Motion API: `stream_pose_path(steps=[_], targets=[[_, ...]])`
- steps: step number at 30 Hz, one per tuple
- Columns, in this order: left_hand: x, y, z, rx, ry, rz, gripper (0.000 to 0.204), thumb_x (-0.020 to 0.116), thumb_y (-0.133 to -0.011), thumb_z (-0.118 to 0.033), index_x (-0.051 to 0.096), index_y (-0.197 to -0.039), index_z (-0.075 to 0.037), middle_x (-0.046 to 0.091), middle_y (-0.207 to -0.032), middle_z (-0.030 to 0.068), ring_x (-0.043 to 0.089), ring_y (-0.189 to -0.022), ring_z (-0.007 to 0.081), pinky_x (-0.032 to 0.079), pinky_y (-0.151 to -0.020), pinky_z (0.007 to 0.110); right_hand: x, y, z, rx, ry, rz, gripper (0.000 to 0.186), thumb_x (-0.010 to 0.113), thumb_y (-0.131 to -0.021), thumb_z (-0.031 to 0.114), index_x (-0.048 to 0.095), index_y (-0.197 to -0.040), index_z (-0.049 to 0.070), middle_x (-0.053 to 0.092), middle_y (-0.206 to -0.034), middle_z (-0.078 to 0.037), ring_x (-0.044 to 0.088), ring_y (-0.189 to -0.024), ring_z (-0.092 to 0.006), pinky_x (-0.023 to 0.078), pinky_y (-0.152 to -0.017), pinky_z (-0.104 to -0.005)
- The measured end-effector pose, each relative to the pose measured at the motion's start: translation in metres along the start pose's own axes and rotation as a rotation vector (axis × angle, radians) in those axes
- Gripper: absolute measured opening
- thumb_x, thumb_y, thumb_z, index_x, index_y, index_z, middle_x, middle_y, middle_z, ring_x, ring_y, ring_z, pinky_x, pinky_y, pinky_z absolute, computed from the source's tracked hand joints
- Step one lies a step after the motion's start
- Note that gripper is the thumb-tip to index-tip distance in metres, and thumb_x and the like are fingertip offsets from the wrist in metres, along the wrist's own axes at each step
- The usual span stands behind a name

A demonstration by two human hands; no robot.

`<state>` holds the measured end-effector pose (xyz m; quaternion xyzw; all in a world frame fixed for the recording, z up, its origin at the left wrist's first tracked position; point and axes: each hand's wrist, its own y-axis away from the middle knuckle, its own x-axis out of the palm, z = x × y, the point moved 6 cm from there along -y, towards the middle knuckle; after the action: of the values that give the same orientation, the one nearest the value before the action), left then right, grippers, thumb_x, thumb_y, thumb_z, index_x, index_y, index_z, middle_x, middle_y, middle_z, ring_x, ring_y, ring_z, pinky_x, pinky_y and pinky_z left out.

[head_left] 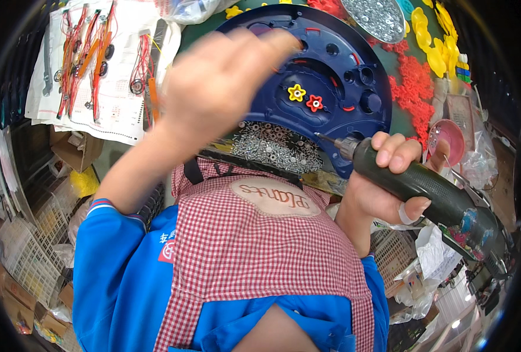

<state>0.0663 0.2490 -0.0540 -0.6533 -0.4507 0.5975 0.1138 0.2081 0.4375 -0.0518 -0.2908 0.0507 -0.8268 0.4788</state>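
Note:
My right hand (pixel 375 196) is wrapped round a dark electric screwdriver (pixel 433 188), with white tape on one digit. The tool's thin bit points left, over the near right part of a round blue plastic shell (pixel 345 122). Over the shell's left side my left hand (pixel 210 88) is smeared by motion; its grip and anything in it are hidden. Inside the shell sit a yellow star-shaped piece (pixel 291 92) and a red star-shaped piece (pixel 310 104), each with a metal centre. Many small screws (pixel 278 149) lie in a tray between the shell and my apron.
At the left, red-wired parts with small black discs (pixel 99 67) lie on white paper (pixel 43 108). Beyond the shell stands a bowl of small metal pieces (pixel 378 20). Red plastic pieces (pixel 416 88), yellow pieces (pixel 436 61) and a pink bowl (pixel 457 141) are at the right.

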Motion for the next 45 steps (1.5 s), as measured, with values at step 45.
stream_pose_path(steps=[45], targets=[[0.111,0.023,-0.033,-0.156,0.525,0.457,0.016,0.079,-0.069,-0.015,0.076,-0.082,-0.006,0.059,-0.08,0.0034,0.056,-0.078,0.0223,0.051,-0.07,0.034,-0.009,-0.028,-0.043,0.071,0.067,0.124,0.103,0.079,-0.08,0.044,0.016,-0.15,0.005,0.06,-0.078,-0.011,0.06,-0.071,-0.0201,0.051,-0.07,-0.0369]])
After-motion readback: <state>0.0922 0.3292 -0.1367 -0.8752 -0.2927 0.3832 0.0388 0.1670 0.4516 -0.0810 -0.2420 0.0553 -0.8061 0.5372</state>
